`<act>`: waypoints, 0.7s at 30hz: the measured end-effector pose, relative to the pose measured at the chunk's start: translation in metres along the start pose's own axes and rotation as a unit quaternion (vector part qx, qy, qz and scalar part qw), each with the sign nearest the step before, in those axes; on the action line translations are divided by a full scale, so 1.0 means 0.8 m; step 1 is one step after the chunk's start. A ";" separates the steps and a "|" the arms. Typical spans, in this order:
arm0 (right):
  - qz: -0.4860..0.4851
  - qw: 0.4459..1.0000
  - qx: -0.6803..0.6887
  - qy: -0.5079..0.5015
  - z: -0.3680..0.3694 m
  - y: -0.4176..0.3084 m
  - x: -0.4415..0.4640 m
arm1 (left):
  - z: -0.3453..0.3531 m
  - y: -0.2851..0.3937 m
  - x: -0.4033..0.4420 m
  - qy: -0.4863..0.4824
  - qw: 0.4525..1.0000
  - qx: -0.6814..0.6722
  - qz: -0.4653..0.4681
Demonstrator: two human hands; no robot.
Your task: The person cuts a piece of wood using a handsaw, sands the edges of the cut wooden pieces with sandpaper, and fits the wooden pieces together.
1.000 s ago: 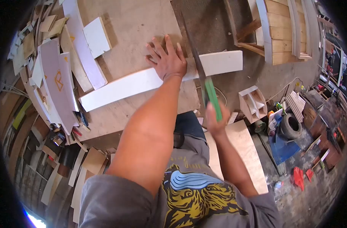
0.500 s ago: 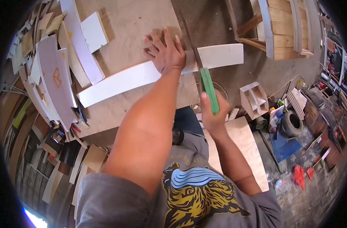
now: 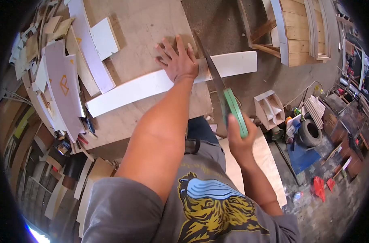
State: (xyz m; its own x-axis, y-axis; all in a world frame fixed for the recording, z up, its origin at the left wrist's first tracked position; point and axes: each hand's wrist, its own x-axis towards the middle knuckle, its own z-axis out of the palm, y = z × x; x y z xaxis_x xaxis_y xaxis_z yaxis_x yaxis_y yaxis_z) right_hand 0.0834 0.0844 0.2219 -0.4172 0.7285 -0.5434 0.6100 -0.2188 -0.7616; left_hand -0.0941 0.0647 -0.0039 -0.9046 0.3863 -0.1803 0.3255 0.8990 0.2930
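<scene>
Left hand (image 3: pixel 178 65) spread, pinning white board (image 3: pixel 130 90) to table (image 3: pixel 152 24); right hand (image 3: pixel 242 141) grips saw (image 3: pixel 236 112), blade across board just off table edge. Overhang not severed; cut looks unfinished, depth unclear.

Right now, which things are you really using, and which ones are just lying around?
Being used:
- Green-handled saw, in the right hand
- Long white board, pressed by the left hand
- Wooden table, under the board

Just lying about:
- Square white offcut
- Tire
- Blue sheet
- Red scrap
</scene>
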 end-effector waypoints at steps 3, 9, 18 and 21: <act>-0.018 1.000 0.016 -0.008 0.006 0.026 0.019 | 0.004 0.000 0.004 0.003 1.000 0.014 -0.001; -0.072 0.997 -0.036 -0.009 0.013 0.025 0.037 | -0.004 0.000 0.000 -0.024 1.000 0.011 -0.008; -0.034 0.998 -0.054 -0.012 0.020 0.036 0.059 | 0.001 -0.005 -0.007 -0.022 1.000 0.003 -0.003; 0.000 1.000 0.000 -0.023 -0.003 0.023 -0.003 | -0.001 -0.006 -0.006 -0.033 0.999 -0.011 -0.012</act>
State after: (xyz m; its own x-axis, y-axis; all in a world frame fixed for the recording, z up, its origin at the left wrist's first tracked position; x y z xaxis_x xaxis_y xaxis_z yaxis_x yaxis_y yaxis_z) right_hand 0.0975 0.0805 0.2102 -0.4476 0.6982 -0.5588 0.6099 -0.2186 -0.7617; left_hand -0.0917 0.0580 -0.0034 -0.8918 0.3775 -0.2493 0.2962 0.9038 0.3089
